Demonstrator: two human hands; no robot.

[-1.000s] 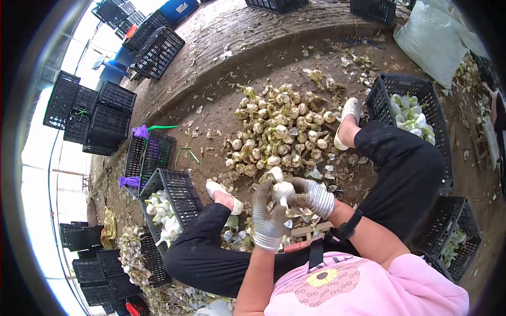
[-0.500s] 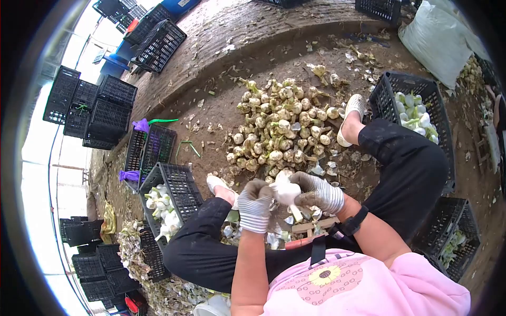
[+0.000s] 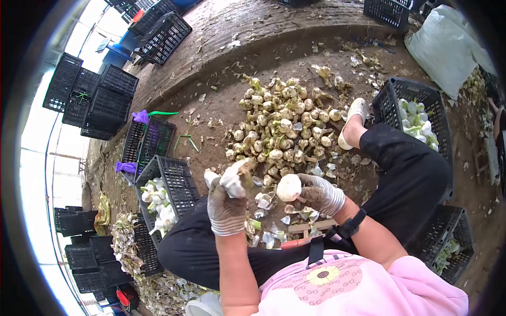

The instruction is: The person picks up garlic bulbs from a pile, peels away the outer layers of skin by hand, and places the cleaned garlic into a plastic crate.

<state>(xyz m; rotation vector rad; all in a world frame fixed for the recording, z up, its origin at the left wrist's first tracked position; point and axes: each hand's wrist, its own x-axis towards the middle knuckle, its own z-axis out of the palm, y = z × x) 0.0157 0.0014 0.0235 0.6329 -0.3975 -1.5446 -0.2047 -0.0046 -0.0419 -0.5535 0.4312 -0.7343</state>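
Note:
Both my hands wear grey-and-white striped gloves with dirty palms. My left hand is closed on a pale piece of garlic skin with a brown, ragged end. A clean white garlic bulb sits in the fingers of my right hand, its round face turned to the left. The hands are apart, above the ground between my legs. Just beyond them lies a heap of unpeeled garlic bulbs, soil-stained, with short stems. Shed garlic skins are scattered below the hands.
A black crate of white garlic stands by my left leg, another crate of it by my right knee. Further crates are stacked at the left. A white sack lies at the upper right. A small wooden piece lies before me.
My hands were together on the white garlic bulb and have moved apart. The left went left and up with garlic skin, while the right still holds the bulb.

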